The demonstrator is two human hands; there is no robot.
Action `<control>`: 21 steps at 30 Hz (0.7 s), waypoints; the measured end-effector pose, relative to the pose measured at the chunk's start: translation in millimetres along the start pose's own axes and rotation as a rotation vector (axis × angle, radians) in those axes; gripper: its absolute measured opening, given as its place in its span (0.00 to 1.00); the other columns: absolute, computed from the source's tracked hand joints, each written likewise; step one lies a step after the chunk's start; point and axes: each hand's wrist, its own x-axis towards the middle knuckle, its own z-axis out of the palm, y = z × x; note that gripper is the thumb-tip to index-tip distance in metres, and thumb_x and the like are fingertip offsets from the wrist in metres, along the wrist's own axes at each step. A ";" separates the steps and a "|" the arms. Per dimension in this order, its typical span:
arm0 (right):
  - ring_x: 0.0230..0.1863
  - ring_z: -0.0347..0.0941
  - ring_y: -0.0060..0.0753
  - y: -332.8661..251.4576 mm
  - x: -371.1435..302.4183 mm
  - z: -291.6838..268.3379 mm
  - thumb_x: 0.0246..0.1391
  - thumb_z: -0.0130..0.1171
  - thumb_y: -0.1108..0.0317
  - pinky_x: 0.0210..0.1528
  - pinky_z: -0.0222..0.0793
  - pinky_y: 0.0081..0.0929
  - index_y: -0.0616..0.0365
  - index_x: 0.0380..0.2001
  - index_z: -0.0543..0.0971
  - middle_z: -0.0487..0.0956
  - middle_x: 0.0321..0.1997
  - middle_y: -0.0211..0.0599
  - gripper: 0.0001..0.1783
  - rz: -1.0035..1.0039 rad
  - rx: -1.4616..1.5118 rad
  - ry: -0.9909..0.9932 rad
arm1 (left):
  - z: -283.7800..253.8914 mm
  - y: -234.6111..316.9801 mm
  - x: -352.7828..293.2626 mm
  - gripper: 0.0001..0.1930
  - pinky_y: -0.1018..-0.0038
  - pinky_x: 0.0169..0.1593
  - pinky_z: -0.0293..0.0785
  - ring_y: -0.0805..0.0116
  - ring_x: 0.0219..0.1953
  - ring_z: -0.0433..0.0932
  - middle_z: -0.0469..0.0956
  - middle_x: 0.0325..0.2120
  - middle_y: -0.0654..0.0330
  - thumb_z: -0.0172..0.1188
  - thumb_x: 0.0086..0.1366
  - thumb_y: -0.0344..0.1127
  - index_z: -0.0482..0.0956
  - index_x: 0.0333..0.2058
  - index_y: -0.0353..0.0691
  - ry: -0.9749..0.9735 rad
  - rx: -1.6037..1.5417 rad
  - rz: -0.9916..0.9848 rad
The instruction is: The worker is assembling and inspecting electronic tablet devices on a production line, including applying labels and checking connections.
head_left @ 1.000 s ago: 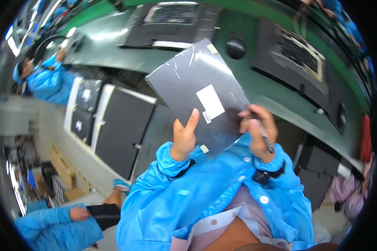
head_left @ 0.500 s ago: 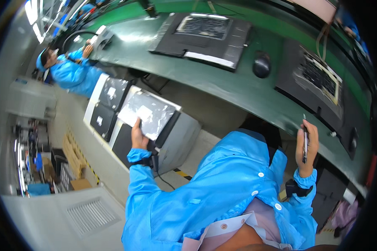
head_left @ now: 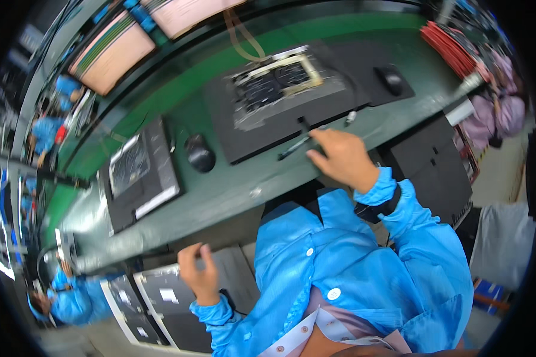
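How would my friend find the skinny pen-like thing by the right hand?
Start at the long green table, then find the large dark board just beyond the right hand. By that board's front edge, close to the hand, is a slim pen-like tool, slanting. It is thin and straight, unlike the rounded black mouse left of the board.
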 end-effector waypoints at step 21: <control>0.66 0.67 0.57 119.9 1.9 -33.7 0.48 0.71 0.64 0.67 0.64 0.47 0.59 0.68 0.70 0.71 0.63 0.52 0.42 0.043 0.015 0.019 | 144.1 69.5 107.5 0.38 0.39 0.74 0.51 0.36 0.74 0.57 0.61 0.70 0.38 0.73 0.60 0.41 0.70 0.66 0.35 -0.259 0.041 0.440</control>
